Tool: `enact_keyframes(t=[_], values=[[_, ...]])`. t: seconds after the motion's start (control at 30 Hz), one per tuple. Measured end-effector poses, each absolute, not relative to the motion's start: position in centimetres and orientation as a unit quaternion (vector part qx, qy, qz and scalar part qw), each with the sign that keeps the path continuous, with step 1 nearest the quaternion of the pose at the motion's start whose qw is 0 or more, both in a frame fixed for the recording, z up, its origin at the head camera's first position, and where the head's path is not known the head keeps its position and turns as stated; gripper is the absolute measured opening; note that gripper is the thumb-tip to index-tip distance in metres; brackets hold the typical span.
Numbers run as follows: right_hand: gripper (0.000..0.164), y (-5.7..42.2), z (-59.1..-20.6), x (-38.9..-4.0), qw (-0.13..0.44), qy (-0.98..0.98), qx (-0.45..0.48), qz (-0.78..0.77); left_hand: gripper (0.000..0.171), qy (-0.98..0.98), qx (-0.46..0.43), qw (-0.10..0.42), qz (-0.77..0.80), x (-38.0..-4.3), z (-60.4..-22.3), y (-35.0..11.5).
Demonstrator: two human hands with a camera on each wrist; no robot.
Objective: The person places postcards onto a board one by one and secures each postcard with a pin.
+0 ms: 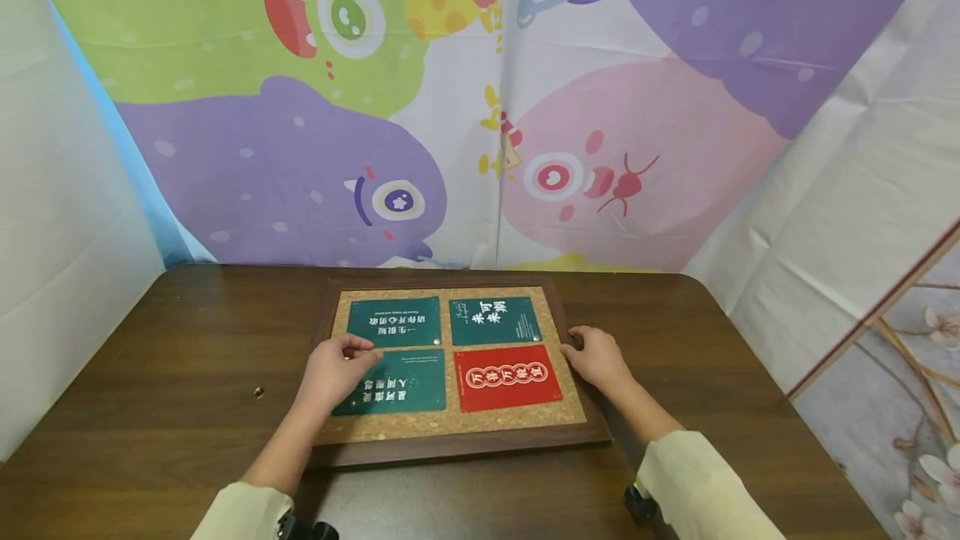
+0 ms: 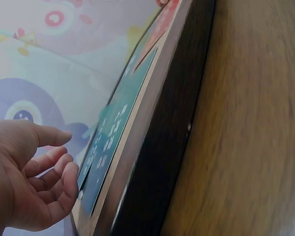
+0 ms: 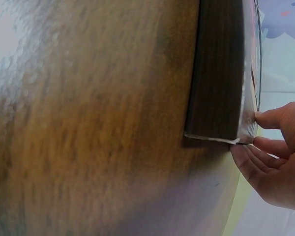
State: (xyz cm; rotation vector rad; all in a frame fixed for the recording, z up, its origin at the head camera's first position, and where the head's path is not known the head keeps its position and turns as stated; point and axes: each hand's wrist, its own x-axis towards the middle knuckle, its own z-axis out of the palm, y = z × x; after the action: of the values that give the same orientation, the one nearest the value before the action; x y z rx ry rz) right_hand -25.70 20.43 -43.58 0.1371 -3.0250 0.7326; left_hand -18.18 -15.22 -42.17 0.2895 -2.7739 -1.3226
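A cork board (image 1: 517,422) in a dark brown wooden frame lies on the table. It bears three green cards, among them the lower left card (image 1: 420,382), and one red card (image 1: 510,377), all with white print. Small clear pins show at corners of the two far cards. My left hand (image 1: 337,373) hovers over the lower left green card, fingers loosely bent; in the left wrist view, thumb and fingers stand apart with nothing between them. With thumb on top and fingers at the side, my right hand (image 3: 280,152) grips the frame's right edge (image 3: 248,118).
The brown wooden table (image 1: 187,390) extends around the board. A small round hole or spot (image 1: 258,392) shows at its left. Behind hangs a cartoon-printed curtain (image 1: 465,190), with white cloth at both sides and a flowered panel (image 1: 900,390) at right.
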Motion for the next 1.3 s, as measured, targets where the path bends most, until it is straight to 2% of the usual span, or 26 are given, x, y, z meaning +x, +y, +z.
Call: enact_keyframes(t=[0.9,1.3], values=[[0.040,20.6,-43.7,-25.7,0.013,-0.971,0.046,0.233,0.033,-0.911,0.120,0.051,-0.392,-16.3,-42.2,-19.7],[0.040,20.5,-43.8,-25.7,0.019,-0.969,0.055,0.238,0.040,-0.905,0.134,0.027,-0.404,-15.0,-41.9,-22.2]])
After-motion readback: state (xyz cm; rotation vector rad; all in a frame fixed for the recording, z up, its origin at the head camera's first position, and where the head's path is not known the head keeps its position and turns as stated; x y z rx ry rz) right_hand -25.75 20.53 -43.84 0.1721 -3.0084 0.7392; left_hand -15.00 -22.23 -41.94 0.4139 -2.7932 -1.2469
